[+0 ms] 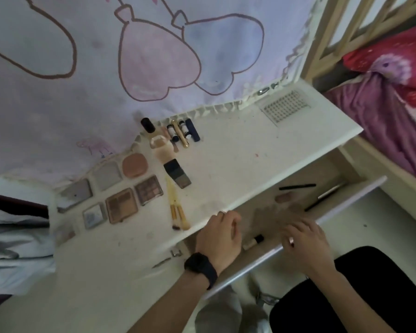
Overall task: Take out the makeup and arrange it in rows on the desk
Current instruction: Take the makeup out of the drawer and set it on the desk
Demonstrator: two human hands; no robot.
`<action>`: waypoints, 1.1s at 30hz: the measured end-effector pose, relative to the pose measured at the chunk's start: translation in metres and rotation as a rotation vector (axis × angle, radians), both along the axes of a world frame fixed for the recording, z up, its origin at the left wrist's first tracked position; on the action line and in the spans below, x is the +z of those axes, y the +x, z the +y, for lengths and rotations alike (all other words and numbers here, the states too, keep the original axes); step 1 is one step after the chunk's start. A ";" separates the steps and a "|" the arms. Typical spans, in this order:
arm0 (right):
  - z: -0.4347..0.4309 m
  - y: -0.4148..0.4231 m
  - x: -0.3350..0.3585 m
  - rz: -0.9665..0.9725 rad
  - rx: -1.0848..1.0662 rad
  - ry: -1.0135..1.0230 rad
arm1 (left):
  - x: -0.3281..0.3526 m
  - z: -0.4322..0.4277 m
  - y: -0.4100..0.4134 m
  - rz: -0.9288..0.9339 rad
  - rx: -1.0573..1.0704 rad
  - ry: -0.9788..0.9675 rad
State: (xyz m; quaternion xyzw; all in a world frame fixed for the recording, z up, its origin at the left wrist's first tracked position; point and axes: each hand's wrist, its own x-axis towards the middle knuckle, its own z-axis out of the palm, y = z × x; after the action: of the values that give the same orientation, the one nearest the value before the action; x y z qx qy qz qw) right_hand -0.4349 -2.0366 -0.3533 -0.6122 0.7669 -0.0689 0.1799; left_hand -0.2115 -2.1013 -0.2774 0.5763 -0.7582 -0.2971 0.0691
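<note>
Makeup lies in rows on the white desk [238, 152]: several eyeshadow palettes [121, 204], a round peach compact [134, 165], small tubes and bottles [183, 129], a foundation bottle [177, 174] and two gold brushes [175, 207]. The drawer [298, 246] under the desk stands pulled out. Inside it lie a black pencil [297, 187], a thin brush [327, 197], a pinkish compact [285, 197] and a cream tube with a black cap [253, 241]. My left hand [220, 236] is curled at the desk's front edge, over the drawer. My right hand [305, 241] reaches into the drawer, fingers blurred.
A white cloth with pink and blue heart drawings [154, 56] covers the back of the desk. A bed with purple and red bedding [389, 97] and a wooden rail stands at the right. Grey fabric [15, 236] lies at the left. My lap is below the drawer.
</note>
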 end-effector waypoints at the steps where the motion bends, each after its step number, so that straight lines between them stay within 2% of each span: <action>1: 0.002 -0.004 -0.003 0.004 -0.018 -0.005 | -0.010 0.004 -0.011 -0.008 -0.045 0.072; 5: 0.006 -0.012 -0.009 -0.008 -0.002 -0.018 | -0.065 -0.002 -0.042 -0.064 -0.111 0.395; 9: 0.010 -0.015 -0.018 -0.017 0.006 -0.102 | -0.109 -0.015 -0.058 -0.038 0.072 0.710; 11: 0.011 -0.015 -0.024 -0.010 0.002 -0.157 | -0.125 -0.016 -0.059 -0.061 0.060 0.778; 15: 0.010 -0.015 -0.027 0.035 -0.003 -0.189 | -0.137 -0.015 -0.059 -0.037 0.014 0.839; 17: 0.007 -0.018 -0.026 0.063 0.000 -0.132 | -0.131 -0.017 -0.058 -0.016 0.013 0.863; 24: -0.052 -0.035 -0.009 0.164 0.053 0.330 | -0.096 -0.032 -0.058 0.162 -0.058 0.725; 28: -0.099 -0.042 -0.010 0.159 -0.024 0.389 | -0.067 -0.047 -0.055 0.332 0.036 0.640; 33: -0.122 -0.040 -0.026 0.255 0.038 0.481 | -0.041 -0.065 -0.049 0.521 0.201 0.631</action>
State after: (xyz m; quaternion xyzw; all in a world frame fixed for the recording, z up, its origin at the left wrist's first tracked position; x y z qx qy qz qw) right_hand -0.4746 -2.1585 -0.3795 -0.5700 0.7659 0.1964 0.2236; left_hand -0.2601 -2.1662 -0.3188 0.5460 -0.5271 -0.6422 0.1073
